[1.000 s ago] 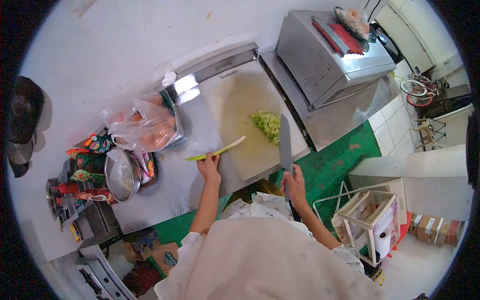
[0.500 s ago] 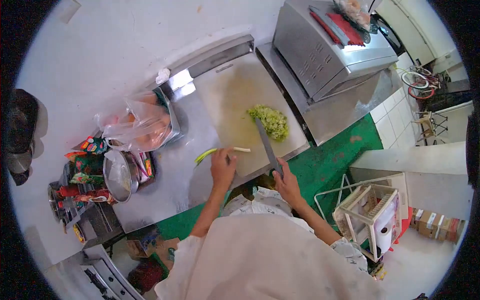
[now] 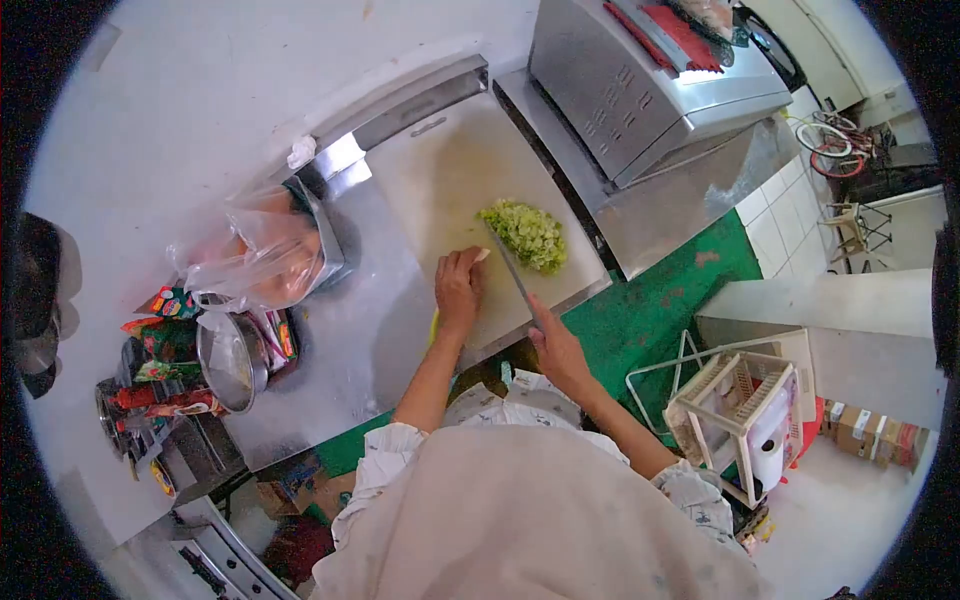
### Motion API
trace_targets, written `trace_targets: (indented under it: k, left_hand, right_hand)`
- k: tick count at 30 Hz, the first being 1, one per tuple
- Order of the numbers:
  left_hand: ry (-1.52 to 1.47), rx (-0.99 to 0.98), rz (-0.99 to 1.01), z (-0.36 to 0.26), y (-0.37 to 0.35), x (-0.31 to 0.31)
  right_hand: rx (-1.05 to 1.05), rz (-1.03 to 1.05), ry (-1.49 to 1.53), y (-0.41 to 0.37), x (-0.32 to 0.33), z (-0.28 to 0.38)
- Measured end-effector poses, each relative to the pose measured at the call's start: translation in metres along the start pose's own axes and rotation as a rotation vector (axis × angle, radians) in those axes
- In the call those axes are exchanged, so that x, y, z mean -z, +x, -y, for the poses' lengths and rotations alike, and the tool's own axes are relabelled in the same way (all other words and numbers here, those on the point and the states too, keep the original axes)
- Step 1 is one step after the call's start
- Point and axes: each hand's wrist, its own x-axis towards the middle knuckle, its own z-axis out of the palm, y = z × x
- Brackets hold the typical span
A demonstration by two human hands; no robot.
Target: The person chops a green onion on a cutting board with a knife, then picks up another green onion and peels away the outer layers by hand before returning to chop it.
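A pale cutting board (image 3: 450, 190) lies on the steel counter (image 3: 350, 350). On it my left hand (image 3: 459, 288) presses down a green onion stalk (image 3: 482, 255), whose white tip shows past my fingers; most of the stalk is hidden under the hand. My right hand (image 3: 553, 343) grips the handle of a long knife (image 3: 508, 268), its blade right beside the fingertips of my left hand. A heap of chopped green pieces (image 3: 524, 233) sits just beyond the blade.
A clear plastic bag (image 3: 258, 252) with orange contents stands left of the board. A steel bowl (image 3: 229, 359) and snack packets (image 3: 165, 340) lie further left. A metal appliance (image 3: 640, 90) stands right of the board. The floor holds a white rack (image 3: 740, 425).
My left hand brought the stalk from the counter onto the board and turned it lengthwise under the palm. The knife swung in from the right until it stood against my fingertips.
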Motion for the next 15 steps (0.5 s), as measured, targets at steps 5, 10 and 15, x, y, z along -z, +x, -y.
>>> trace_targets:
  k: [5, 10, 15]
  left_hand:
    - [0.066, 0.051, 0.056, 0.0, 0.0, 0.002]
    - [0.186, 0.053, 0.0, -0.001, 0.005, -0.003]
    - [0.162, 0.091, -0.058, 0.003, 0.006, -0.01]
  right_hand:
    - [-0.078, 0.135, -0.176, 0.012, 0.003, 0.001]
    - [0.01, 0.138, -0.262, 0.013, -0.005, -0.009]
    - [0.064, 0.131, -0.337, 0.015, -0.008, -0.014]
